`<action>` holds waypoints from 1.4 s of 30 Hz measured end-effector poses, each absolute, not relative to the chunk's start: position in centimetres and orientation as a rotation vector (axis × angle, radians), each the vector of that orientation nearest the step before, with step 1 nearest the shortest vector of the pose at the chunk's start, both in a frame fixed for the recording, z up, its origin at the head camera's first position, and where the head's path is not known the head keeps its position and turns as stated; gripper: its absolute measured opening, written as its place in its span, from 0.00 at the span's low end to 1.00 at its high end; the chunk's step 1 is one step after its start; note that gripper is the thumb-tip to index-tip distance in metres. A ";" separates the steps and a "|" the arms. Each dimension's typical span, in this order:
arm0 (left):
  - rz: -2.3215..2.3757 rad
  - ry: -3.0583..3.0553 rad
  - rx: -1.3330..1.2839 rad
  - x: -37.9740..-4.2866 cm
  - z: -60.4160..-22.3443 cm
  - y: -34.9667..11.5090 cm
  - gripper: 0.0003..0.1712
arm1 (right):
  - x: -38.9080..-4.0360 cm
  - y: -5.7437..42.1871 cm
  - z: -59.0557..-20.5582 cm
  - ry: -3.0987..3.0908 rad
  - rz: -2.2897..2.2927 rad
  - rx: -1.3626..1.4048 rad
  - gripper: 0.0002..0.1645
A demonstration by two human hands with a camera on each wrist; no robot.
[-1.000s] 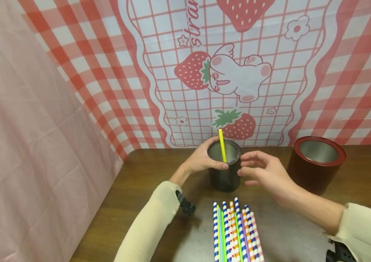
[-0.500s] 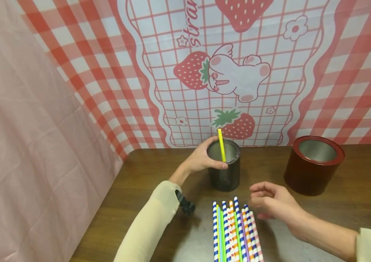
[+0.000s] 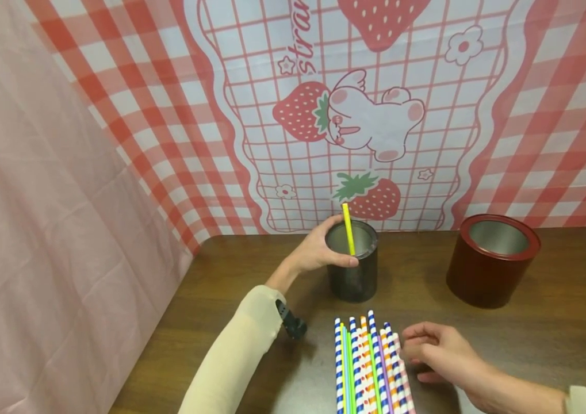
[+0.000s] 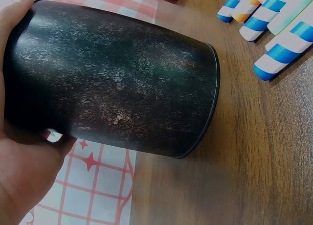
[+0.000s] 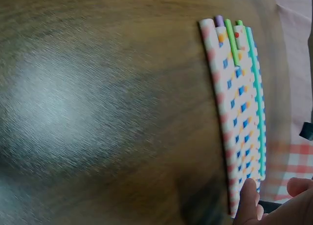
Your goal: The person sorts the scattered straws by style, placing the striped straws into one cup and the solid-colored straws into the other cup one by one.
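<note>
The dark cylindrical metal tin is gripped by the left hand; the row of striped paper straws, lengthwise toward it, is touched by the right hand's loosely curled fingers.

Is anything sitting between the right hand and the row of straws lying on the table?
Nothing visible does. The right hand is at the right edge of the row of straws, fingers at the outermost pink-striped straw. The dark tin, gripped by the left hand, stands clear behind the row.

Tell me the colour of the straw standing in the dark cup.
Yellow straw; the head view shows it best.
</note>
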State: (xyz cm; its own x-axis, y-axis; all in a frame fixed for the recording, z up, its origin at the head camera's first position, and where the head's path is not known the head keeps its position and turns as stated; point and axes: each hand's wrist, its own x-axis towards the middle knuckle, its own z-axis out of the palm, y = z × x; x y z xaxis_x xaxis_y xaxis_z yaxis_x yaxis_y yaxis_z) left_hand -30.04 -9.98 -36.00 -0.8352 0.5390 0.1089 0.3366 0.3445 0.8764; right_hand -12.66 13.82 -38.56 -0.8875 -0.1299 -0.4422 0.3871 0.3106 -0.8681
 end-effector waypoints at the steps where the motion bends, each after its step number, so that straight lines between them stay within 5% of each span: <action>1: 1.493 2.406 0.793 -30.0 -36.0 -10.0 0.56 | -12.6 13.9 -38.8 2.152 -1.601 0.228 0.27; 42: 1.532 2.394 0.776 -30.2 -36.1 -9.8 0.56 | -12.9 12.3 -41.3 2.530 -1.378 0.213 0.33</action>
